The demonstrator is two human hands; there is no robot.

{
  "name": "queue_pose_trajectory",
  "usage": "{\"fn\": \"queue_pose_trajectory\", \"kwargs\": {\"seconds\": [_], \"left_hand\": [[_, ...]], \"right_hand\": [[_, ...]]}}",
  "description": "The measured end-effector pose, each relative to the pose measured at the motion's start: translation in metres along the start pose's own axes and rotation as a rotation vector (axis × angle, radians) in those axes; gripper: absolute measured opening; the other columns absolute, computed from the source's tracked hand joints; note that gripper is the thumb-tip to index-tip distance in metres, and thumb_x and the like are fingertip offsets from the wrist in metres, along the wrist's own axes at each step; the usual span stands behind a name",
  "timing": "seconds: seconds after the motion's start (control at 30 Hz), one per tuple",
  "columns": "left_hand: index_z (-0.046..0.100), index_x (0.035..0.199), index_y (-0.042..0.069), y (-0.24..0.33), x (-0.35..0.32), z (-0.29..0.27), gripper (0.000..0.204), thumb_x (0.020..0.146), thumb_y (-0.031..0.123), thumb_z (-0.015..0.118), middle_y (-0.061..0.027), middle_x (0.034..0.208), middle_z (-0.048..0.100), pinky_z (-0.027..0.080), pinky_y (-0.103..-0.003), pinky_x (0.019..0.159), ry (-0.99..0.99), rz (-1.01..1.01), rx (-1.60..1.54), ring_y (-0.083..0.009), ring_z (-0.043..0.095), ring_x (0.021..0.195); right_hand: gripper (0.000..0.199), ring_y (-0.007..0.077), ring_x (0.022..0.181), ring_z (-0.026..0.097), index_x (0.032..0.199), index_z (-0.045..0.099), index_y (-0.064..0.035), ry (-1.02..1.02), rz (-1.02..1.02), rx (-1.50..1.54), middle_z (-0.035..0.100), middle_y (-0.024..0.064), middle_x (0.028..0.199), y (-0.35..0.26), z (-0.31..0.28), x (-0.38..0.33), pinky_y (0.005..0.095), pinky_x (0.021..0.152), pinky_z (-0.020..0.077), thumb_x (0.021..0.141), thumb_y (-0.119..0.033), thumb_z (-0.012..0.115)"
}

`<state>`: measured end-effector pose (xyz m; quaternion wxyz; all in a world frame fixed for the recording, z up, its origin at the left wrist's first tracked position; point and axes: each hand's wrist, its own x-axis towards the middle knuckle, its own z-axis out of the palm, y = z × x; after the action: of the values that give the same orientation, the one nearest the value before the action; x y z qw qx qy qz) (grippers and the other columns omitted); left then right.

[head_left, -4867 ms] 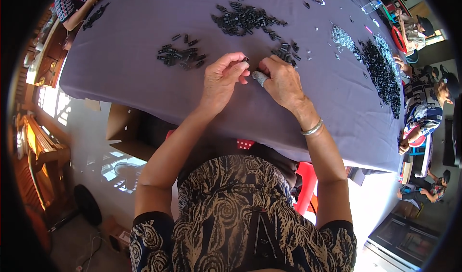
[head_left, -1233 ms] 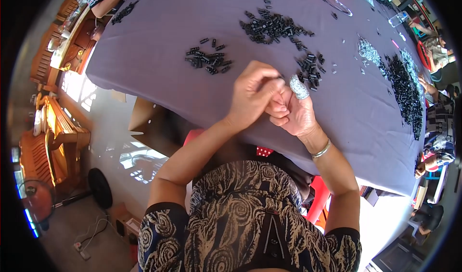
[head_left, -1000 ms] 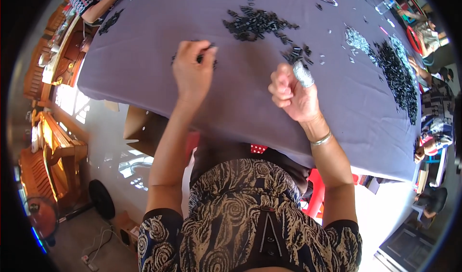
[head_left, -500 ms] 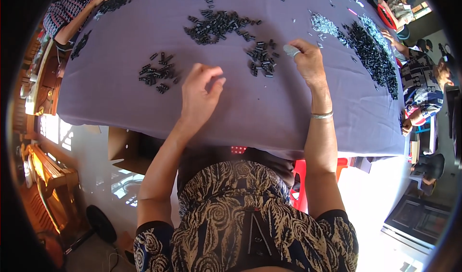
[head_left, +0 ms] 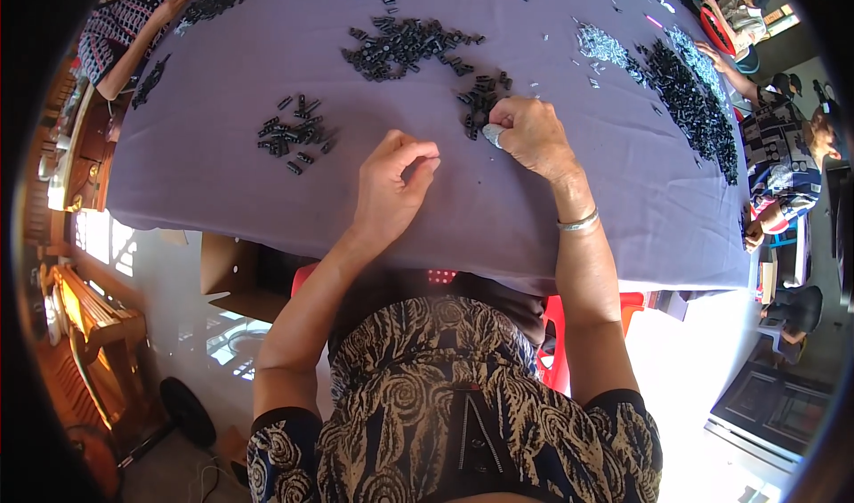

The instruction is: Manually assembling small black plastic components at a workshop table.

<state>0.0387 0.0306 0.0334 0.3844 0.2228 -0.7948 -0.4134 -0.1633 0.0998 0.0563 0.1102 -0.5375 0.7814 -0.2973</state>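
My left hand (head_left: 391,183) rests on the purple tablecloth (head_left: 222,192) with its fingers curled and the thumb pinched against the fingertips; nothing shows between them. My right hand (head_left: 532,134) lies further right, fingers bunched at the near edge of a small pile of black cylindrical parts (head_left: 480,101). One of its fingers has a grey wrap (head_left: 492,136) at the tip. A silver bangle (head_left: 578,223) sits on that wrist. Whatever the right fingers hold is hidden under the hand.
Another small cluster of black parts (head_left: 298,134) lies to the left, a bigger one (head_left: 405,45) further back, a long heap (head_left: 689,103) at the right beside silver pieces (head_left: 600,45). Other people sit at the far left (head_left: 124,23) and right (head_left: 783,147). A red stool (head_left: 556,361) stands below.
My left hand went out to the left cluster and came back toward the middle with its fingers pinched. My right hand moved away from it and reached the small pile.
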Motion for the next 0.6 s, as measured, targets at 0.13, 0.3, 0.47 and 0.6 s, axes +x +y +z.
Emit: {"fn": "queue_pose_trajectory", "kwargs": {"seconds": [0.13,0.3,0.47,0.6], "left_hand": [[0.06,0.095,0.001,0.002,-0.003,0.0,0.017,0.079,-0.004,0.062,-0.0038,0.085,0.057,0.046,-0.022,0.069,-0.019,-0.021,-0.069,-0.0105,0.055,0.077],[0.056,0.106,0.001,0.002,-0.006,0.013,0.025,0.082,0.0,0.062,-0.0043,0.096,0.055,0.048,-0.023,0.075,0.024,-0.224,-0.533,-0.0093,0.055,0.087],[0.056,0.109,0.0,0.003,-0.009,0.014,0.028,0.082,-0.002,0.061,-0.0061,0.096,0.056,0.051,-0.026,0.073,0.082,-0.19,-0.797,-0.0131,0.058,0.09],[0.056,0.109,-0.001,0.005,-0.01,0.014,0.028,0.082,-0.004,0.061,-0.0071,0.096,0.057,0.052,-0.027,0.07,0.126,-0.167,-0.733,-0.0165,0.061,0.089]], "right_hand": [[0.015,0.0225,0.066,0.061,0.081,0.066,-0.0035,-0.059,0.085,-0.007,0.063,0.0091,0.069,-0.007,0.001,0.002,0.0336,0.063,0.0482,0.069,-0.013,0.066],[0.01,0.0041,0.051,0.046,0.081,0.065,-0.0015,-0.164,0.124,0.79,0.057,-0.0009,0.061,-0.024,0.002,-0.007,0.0208,0.045,0.0365,0.074,-0.007,0.068],[0.005,0.0024,0.05,0.046,0.081,0.066,-0.0037,-0.251,0.056,1.051,0.057,-0.0025,0.064,-0.038,0.015,-0.014,0.0182,0.043,0.0354,0.078,-0.007,0.067],[0.006,0.0018,0.051,0.047,0.084,0.065,-0.003,-0.286,0.003,1.11,0.058,-0.002,0.067,-0.039,0.016,-0.016,0.0168,0.044,0.0376,0.078,-0.004,0.065]]}}
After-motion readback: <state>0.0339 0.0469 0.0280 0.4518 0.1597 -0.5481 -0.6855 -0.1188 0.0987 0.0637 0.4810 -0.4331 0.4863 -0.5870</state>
